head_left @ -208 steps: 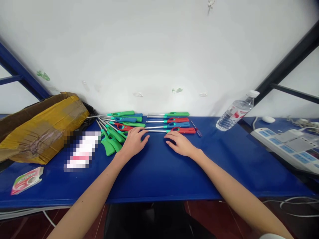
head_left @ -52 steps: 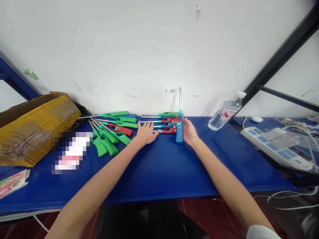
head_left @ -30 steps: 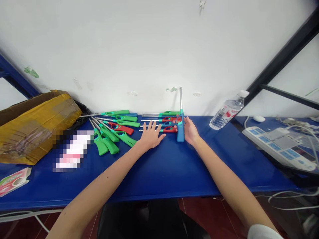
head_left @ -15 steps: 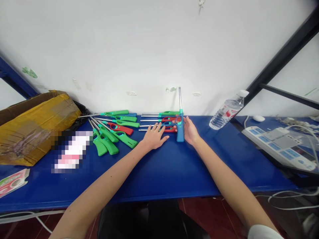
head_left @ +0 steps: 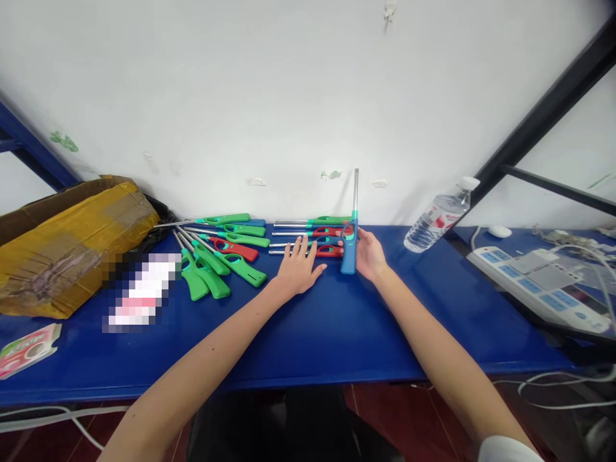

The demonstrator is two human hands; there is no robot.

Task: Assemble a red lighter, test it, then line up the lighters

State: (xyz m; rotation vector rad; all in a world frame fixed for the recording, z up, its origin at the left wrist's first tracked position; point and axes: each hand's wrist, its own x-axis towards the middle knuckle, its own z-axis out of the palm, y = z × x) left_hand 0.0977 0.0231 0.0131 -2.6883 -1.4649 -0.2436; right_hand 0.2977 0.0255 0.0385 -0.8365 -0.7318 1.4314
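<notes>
Fingers of the right hand (head_left: 370, 258) grasp a blue lighter (head_left: 348, 253) upright, its metal tube (head_left: 356, 191) rising above them, while those of the left hand (head_left: 297, 273) lie spread, gripping nothing visible, at the row of lighters (head_left: 329, 252) to their left. Holding this lighter up seems the step in hand; moving it would call for a secure grip, clear of that row.

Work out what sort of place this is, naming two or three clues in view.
Probably a small workshop or packing spot, though the view is too narrow to be sure: a blue table bears many matching long-necked lighters and a taped cardboard box.
</notes>
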